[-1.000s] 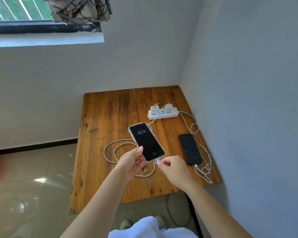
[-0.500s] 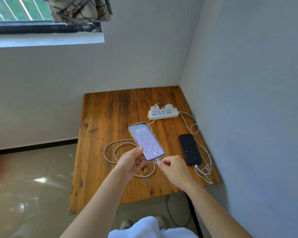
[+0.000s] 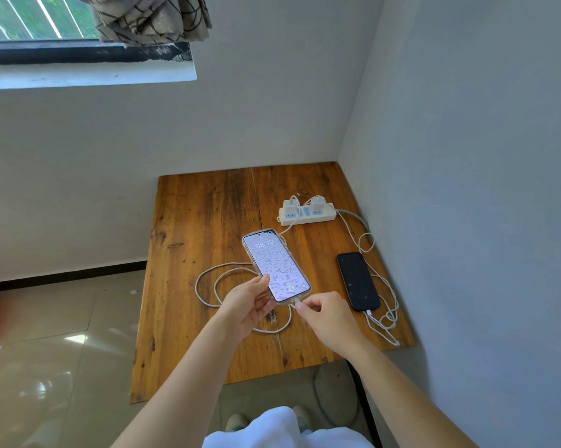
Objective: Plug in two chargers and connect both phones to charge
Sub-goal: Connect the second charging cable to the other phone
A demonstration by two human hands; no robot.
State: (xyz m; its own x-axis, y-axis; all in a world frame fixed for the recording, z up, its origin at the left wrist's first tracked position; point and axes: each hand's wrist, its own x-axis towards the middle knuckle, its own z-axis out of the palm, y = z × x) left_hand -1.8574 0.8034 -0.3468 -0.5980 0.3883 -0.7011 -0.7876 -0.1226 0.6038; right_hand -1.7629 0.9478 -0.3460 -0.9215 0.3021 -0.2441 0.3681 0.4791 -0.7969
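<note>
Where white walls corner a wooden table, left hand gripping lit phone, right hand pinching its cable plug

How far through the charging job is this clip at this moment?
Done: two white chargers sit in the power strip, and the black phone lies on the table with a cable at its bottom end. In hand: the left hand holds the lit phone while the right hand pinches the connector at its port. Left: confirming it is seated and setting that phone down.
</note>
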